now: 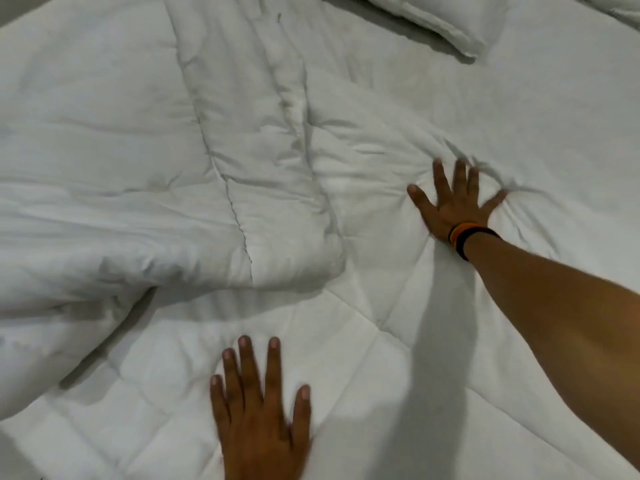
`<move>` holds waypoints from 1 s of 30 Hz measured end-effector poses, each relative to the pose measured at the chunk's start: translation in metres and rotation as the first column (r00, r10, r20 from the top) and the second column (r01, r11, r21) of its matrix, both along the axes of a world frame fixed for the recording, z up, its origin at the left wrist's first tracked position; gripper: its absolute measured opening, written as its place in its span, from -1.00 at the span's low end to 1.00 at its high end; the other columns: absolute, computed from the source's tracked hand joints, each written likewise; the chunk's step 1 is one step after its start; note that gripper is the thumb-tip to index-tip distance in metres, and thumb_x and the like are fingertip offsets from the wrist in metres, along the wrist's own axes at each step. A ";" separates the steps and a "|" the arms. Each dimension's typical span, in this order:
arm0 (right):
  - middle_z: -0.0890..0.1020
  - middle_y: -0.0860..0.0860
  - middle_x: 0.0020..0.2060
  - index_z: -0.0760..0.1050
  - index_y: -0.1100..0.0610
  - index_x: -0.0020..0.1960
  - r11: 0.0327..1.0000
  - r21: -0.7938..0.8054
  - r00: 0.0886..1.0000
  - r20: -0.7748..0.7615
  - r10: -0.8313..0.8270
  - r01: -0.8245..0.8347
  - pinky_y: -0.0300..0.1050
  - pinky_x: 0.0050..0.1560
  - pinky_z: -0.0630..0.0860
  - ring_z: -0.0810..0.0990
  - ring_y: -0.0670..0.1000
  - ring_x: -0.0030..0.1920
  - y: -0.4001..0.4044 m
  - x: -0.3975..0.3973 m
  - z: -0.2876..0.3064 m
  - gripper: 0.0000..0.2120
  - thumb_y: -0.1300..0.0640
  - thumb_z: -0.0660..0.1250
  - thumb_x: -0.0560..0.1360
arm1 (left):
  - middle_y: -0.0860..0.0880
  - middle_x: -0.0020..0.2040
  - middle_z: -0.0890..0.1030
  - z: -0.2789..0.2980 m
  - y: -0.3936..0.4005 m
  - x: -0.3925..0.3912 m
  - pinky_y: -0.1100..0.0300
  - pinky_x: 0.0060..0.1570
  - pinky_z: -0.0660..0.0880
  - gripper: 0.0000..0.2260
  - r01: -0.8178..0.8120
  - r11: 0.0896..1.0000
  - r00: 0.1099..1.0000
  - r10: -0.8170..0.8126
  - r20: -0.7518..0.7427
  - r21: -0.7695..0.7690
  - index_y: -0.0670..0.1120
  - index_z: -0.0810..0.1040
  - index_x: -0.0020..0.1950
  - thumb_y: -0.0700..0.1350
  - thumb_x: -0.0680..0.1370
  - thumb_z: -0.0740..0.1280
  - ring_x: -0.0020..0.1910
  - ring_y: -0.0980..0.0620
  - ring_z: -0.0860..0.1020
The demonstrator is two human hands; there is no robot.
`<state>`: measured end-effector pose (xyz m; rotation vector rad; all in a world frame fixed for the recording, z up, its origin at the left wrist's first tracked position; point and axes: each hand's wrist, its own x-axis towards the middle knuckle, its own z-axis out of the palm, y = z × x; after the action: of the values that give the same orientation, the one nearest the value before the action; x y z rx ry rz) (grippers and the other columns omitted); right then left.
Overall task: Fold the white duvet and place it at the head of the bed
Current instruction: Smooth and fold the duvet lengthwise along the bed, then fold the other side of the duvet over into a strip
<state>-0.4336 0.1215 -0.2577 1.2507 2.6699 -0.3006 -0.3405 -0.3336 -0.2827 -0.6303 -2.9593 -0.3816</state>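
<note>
The white duvet covers almost everything in sight, spread flat across the near and right part of the bed with its quilted stitching showing. On the left a thick portion of it is doubled back over itself, with a stitched edge running down the middle of the fold and a dark gap under its lower edge. It is not at the head of the bed; it lies spread out under both hands. At the top, well apart from the hands, sits a white pillow, and the corner of another white piece shows at the far upper right, too little of it to tell what it is. The right hand, arm stretched out, lies palm down on the flat layer with fingers straight and spread, pressing so the fabric wrinkles around the fingertips; it grips nothing. The left hand lies nearer, palm down, fingers straight and fanned, flat on the duvet and holding nothing. A striped wristband circles the right wrist.
</note>
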 end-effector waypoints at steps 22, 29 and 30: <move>0.18 0.17 0.64 -0.01 -0.26 0.69 0.612 -0.756 0.523 -0.433 -0.734 0.232 -0.08 0.39 0.42 0.30 0.19 0.55 -0.387 -0.203 0.109 0.03 -0.17 0.57 0.44 | -0.19 0.20 0.66 0.137 -0.124 -0.349 -0.17 0.62 0.07 -0.03 0.240 0.951 0.971 -0.237 0.041 -0.193 -0.14 0.28 0.64 0.52 0.46 0.25 0.28 -0.23 0.58; 0.44 0.06 0.53 0.33 0.05 0.61 0.756 -0.642 0.351 -0.684 -0.639 0.127 -0.11 0.54 0.29 0.39 0.10 0.53 -0.430 -0.332 0.172 -0.26 0.25 0.48 0.49 | -0.15 -0.16 0.72 0.193 -0.166 -0.458 0.00 -0.31 0.53 -0.55 0.161 0.975 0.986 -0.165 0.015 0.151 0.03 0.58 0.30 0.24 0.50 0.39 -0.21 -0.30 0.70; 0.43 0.07 0.55 0.32 0.10 0.61 0.788 -0.614 0.360 -0.727 -0.584 0.039 -0.06 0.56 0.29 0.38 0.10 0.54 -0.437 -0.361 0.184 -0.25 0.28 0.50 0.48 | -0.19 -0.20 0.71 0.200 -0.177 -0.478 -0.02 -0.32 0.54 -0.54 0.102 0.973 0.995 -0.097 -0.033 0.209 0.02 0.58 0.29 0.24 0.48 0.36 -0.24 -0.34 0.68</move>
<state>-0.7948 -0.3155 -0.0733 1.7230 2.5579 -2.1989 -0.8184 -0.5108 -0.0828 -0.7519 -2.8201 -0.6812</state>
